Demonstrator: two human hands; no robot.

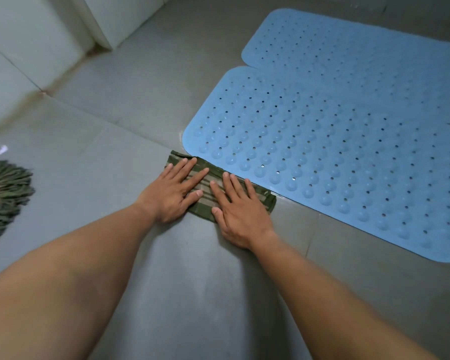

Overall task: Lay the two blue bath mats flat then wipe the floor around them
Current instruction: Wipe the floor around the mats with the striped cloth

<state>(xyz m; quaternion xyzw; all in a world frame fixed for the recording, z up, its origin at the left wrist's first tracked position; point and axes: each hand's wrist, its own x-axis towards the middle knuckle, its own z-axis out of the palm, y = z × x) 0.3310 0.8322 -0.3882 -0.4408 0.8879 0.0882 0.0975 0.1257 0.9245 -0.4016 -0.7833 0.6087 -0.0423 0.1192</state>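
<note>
Mats (pixel 348 141) laid flat beyond hands. Wiping step: rag (pixel 220 187) pressed under left hand (pixel 170 190), right hand (pixel 240 216), both flat, fingers spread. Next: rag pushed along mat edge.

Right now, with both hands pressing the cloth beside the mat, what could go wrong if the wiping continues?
1. The green cloth lies against the edge of the near blue mat; a push that way may lift or fold the edge.
2. The left hand and right hand cover most of the cloth, so fingers may rub the grey floor.
3. The mop head at the left could be bumped by a wide stroke.
</note>
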